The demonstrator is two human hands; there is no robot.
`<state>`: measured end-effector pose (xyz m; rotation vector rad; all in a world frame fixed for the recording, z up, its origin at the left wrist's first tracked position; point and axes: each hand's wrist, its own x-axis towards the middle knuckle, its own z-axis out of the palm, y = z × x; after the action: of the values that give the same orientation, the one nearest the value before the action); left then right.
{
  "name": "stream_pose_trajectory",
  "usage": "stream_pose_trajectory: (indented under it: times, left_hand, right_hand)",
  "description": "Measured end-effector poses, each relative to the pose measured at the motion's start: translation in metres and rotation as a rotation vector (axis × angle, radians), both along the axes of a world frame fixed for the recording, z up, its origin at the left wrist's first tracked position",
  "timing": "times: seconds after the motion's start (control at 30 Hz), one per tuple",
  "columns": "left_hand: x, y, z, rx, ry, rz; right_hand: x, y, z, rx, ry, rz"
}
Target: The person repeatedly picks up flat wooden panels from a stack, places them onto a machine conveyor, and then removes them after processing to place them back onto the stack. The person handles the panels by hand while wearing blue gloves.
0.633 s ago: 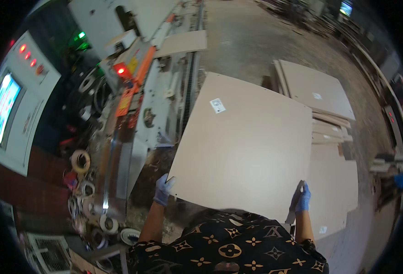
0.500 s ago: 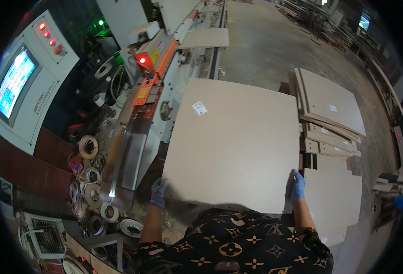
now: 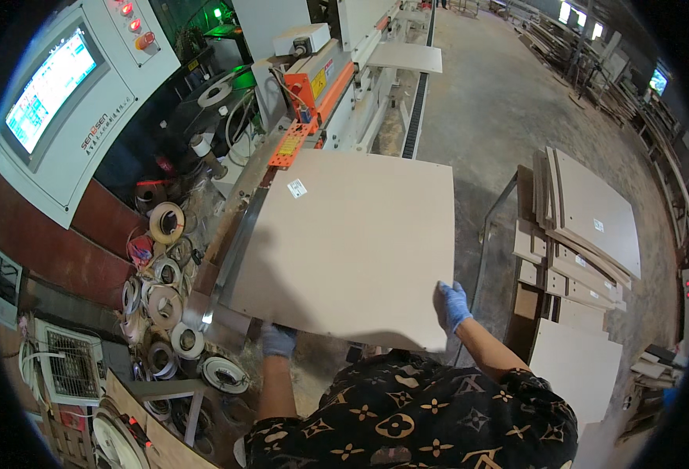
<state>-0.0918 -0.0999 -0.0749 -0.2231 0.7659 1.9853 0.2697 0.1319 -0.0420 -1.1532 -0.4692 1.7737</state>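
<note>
A large square beige board (image 3: 352,234) with a small white label near its far left corner lies flat at the infeed of a long edge-banding machine (image 3: 336,70). Its left edge runs along the machine's metal guide rail (image 3: 235,250). My left hand (image 3: 279,341), in a blue glove, grips the board's near edge from below. The right hand (image 3: 452,305), also gloved in blue, rests flat on the board's near right corner.
A control cabinet with a lit screen (image 3: 47,86) stands at the left. Several rolls of edge tape (image 3: 161,281) lie below it. A cart stacked with beige panels (image 3: 579,234) stands to the right on the concrete floor. Another panel (image 3: 403,56) rides the machine further ahead.
The board has come down from a raised, tilted hold onto the machine's infeed and moved forward to the left. Both hands stay at its near edge.
</note>
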Motion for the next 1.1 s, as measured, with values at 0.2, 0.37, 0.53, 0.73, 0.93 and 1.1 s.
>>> stream_pose_trajectory:
  times: [0.2,0.37,0.53,0.73,0.93,1.1]
  left_hand:
    - [0.02,0.052,0.009,-0.272,0.038,0.161]
    - [0.011,0.07,0.012,-0.224,0.095,0.134]
    - [0.009,0.097,0.01,-0.321,0.139,0.175]
    - [-0.022,0.17,0.0,-0.381,0.137,-0.006]
    - [-0.039,0.237,0.012,-0.511,0.106,0.0]
    - [-0.03,0.262,0.033,-0.543,0.355,0.006]
  right_hand:
    - [-0.051,0.0,0.013,0.128,-0.319,0.173]
    - [-0.062,0.005,0.022,0.081,-0.175,0.073]
    - [-0.066,0.027,0.027,0.024,-0.095,0.063]
    - [-0.076,0.093,0.01,-0.082,0.075,0.079]
    - [-0.07,0.145,0.026,-0.12,-0.184,0.216]
    - [0.009,0.096,0.036,0.26,-0.551,0.145]
